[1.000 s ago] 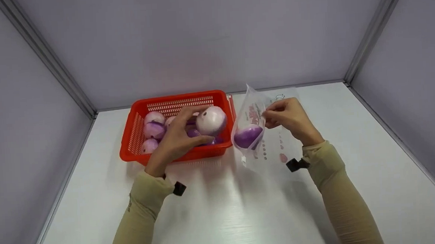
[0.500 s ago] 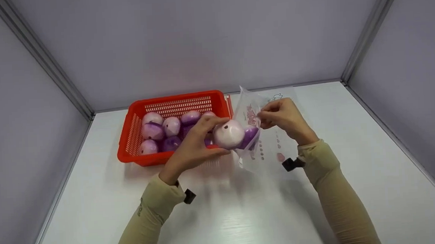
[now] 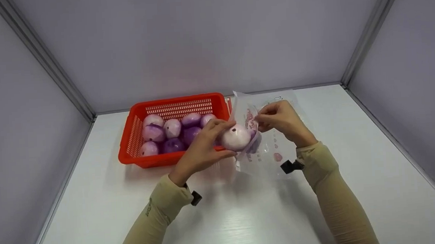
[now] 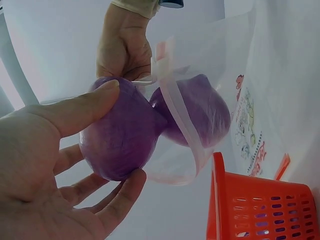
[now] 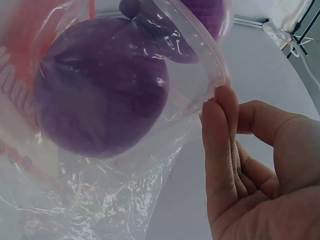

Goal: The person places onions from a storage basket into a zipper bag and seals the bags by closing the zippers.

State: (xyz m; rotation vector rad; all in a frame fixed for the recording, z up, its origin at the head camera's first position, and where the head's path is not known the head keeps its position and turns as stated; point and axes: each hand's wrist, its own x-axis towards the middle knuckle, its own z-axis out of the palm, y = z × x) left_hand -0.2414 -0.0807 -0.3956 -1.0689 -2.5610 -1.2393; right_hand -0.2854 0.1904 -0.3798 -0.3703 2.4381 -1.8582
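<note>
Carrying the whole lot is a white desk (image 3: 229,214), and the biggest thing on it is a slotted red basket (image 3: 150,162), so I'll place everything off that. Just right of the basket, some printed clear plastic (image 3: 284,146) lies flat; can't tell if it's one bag or several. Also right by that side of the basket is a see-through bag (image 3: 243,102), its mouth gaping toward the basket. Now the hands: the right hand (image 3: 279,120) is off to the basket's right, pinching the bag's rim, and the left hand (image 3: 205,145) is at the basket's front right corner, thumb and fingers round a purple-and-white onion (image 3: 236,137). That one's right at the bag's mouth; honestly can't tell if its tip is past the rim. A second onion (image 4: 202,110) is inside the bag, and several loose onions (image 3: 173,144) sit in the basket.
</note>
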